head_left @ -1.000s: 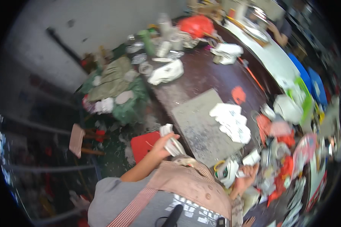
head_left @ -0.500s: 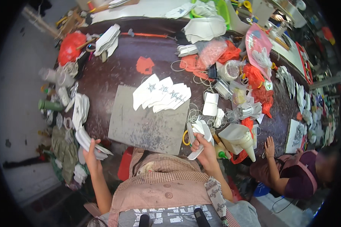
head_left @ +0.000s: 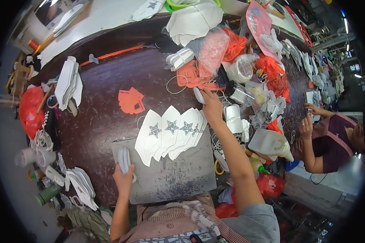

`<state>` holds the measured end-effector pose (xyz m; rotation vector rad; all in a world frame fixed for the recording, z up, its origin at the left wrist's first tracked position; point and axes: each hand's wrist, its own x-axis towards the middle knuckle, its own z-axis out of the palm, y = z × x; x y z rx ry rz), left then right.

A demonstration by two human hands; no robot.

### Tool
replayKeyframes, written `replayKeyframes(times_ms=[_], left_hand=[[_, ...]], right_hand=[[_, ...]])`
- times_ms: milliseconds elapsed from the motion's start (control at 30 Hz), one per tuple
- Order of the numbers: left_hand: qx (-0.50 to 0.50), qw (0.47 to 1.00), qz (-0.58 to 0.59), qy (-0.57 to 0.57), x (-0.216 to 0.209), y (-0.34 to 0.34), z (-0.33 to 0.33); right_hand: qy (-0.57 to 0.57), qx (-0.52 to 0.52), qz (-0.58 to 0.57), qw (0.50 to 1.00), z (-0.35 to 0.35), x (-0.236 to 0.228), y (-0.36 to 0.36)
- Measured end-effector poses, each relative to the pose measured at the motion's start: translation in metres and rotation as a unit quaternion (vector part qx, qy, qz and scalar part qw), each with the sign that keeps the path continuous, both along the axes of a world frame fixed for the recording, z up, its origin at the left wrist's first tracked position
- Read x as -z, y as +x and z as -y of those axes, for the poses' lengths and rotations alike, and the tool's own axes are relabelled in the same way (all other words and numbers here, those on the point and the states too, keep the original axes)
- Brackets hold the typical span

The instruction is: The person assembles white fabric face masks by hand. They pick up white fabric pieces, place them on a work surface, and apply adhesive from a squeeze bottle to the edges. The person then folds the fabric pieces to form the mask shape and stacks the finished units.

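My left hand (head_left: pixel 123 177) is closed around a thin stack of white cut pieces (head_left: pixel 124 158), seen edge-on at the left edge of a grey board (head_left: pixel 178 184). Stretched far forward, my right hand (head_left: pixel 212 106) grips a white piece (head_left: pixel 199 96); whether it is one layer or several I cannot tell. Between my hands, white pointed pieces with dark glittery stars (head_left: pixel 154 129) lie fanned and overlapping across the board's upper part. Left of my left hand is another stack of white pieces (head_left: pixel 82 184).
Orange cut-out sheets (head_left: pixel 131 100) lie beyond the board. Bundled white pieces (head_left: pixel 194 22), bubble wrap, a jar (head_left: pixel 241 95), cords and a plastic jug (head_left: pixel 267 142) crowd the right. A red bag (head_left: pixel 31 111) and a green bottle (head_left: pixel 48 194) are left. A co-worker (head_left: pixel 332 133) sits far right.
My right hand has reached forward from the board's near right corner to beyond the fanned pieces. My left hand has moved in to the board's left edge with its stack. The view has shifted and tilted.
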<state>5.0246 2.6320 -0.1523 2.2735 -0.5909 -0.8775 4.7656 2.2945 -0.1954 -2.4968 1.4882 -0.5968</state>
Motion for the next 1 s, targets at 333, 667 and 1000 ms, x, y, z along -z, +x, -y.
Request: replayKeyframes(times_ms=[333,667,1000], left_hand=[[0.015,0.999,0.017,0.028,-0.015,-0.003,0.012],[0.002,0.999,0.002,0.033,-0.023,-0.019,0.015],[-0.017,0.997,0.052,-0.049,-0.032,-0.017,-0.007]], right_hand=[[-0.07,-0.135,-0.144,0.978,0.036,0.011,0.044],[-0.19,-0.267,-0.199,0.924,0.036,0.017,0.029],[-0.164,-0.172,-0.021,0.971,0.033,-0.014,0.014]])
